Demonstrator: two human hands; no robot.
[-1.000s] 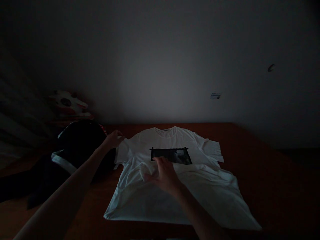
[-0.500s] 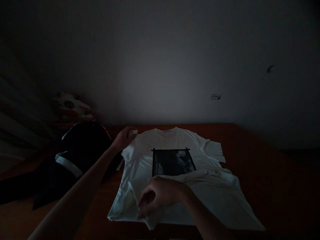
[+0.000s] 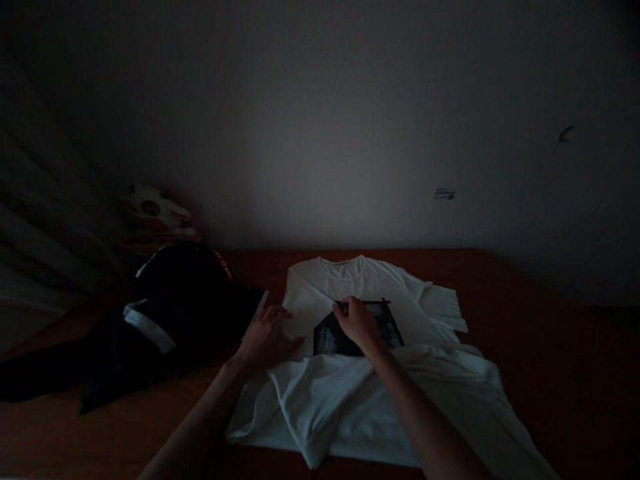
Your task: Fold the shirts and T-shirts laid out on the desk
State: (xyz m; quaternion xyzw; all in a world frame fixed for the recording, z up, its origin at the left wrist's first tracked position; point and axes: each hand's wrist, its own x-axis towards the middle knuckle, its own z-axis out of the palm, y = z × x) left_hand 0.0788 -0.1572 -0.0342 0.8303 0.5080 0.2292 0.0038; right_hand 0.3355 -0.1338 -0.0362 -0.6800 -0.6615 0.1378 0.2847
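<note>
A white T-shirt (image 3: 307, 307) lies spread on the reddish-brown surface, collar away from me, with a dark printed picture on its chest. Its left side and sleeve are turned inward, covering a corner of the print. My right hand (image 3: 356, 319) is closed, pinching the folded fabric over the print. At the shirt's left edge, my left hand (image 3: 269, 337) rests with its fingers apart. The lower part of the shirt is bunched and folded in front of both hands.
Dark clothing (image 3: 185, 300) with a white stripe is heaped on the left. Behind it sits a white and red plush-like object (image 3: 157, 210). A pale wall (image 3: 320, 133) with a small label (image 3: 445, 194) rises behind the surface, and a curtain (image 3: 45, 220) hangs at far left.
The shirt's left sleeve has been folded inward. My right hand moved up from the hem to the print, and my left hand came down from the sleeve to the shirt's side, its fingers now apart.
</note>
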